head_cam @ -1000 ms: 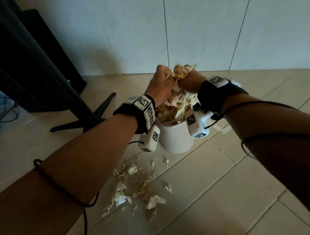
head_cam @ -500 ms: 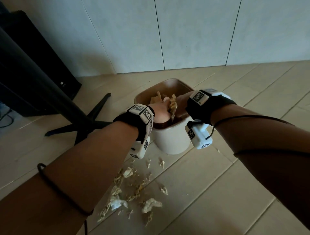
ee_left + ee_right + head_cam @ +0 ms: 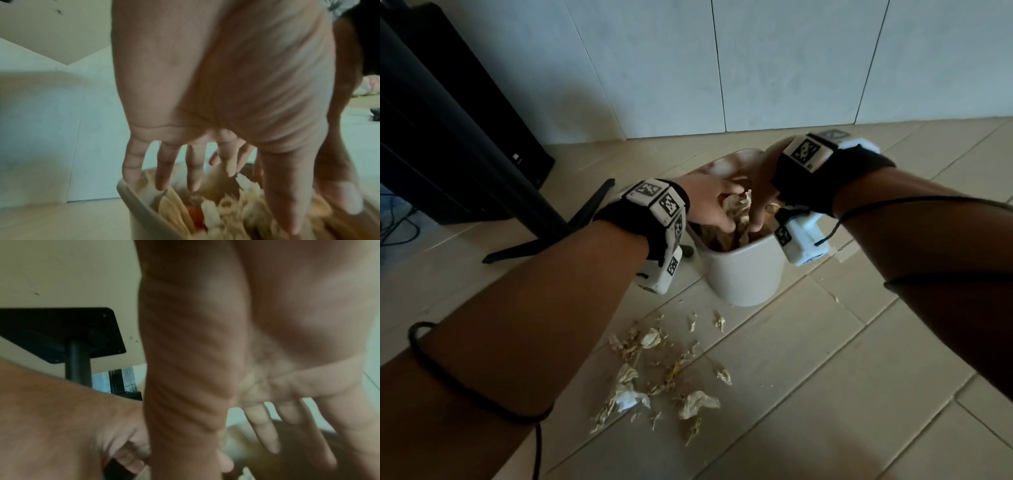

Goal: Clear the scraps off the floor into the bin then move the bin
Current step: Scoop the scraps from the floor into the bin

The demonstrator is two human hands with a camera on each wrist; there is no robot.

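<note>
A small white bin [image 3: 743, 270] stands on the tiled floor, filled with pale dry scraps [image 3: 738, 212]. Both hands are over its mouth. My left hand [image 3: 709, 205] has straight, spread fingers [image 3: 193, 170] pointing down onto the scraps [image 3: 226, 214] inside the bin [image 3: 131, 199]. My right hand [image 3: 760, 198] also reaches in from the right with straight fingers [image 3: 265, 431]; neither hand grips anything. A scatter of crumpled scraps [image 3: 654, 370] lies on the floor in front of the bin.
A black stand with splayed legs [image 3: 544, 236] and a dark cabinet [image 3: 448, 137] are at the left, close to the bin. A white tiled wall [image 3: 756, 68] runs behind. Bare floor tiles [image 3: 842, 377] extend to the right and front.
Both hands came down from above the bin, where they held a bundle of scraps, and released it inside. Their fingers have now spread out over the scraps.
</note>
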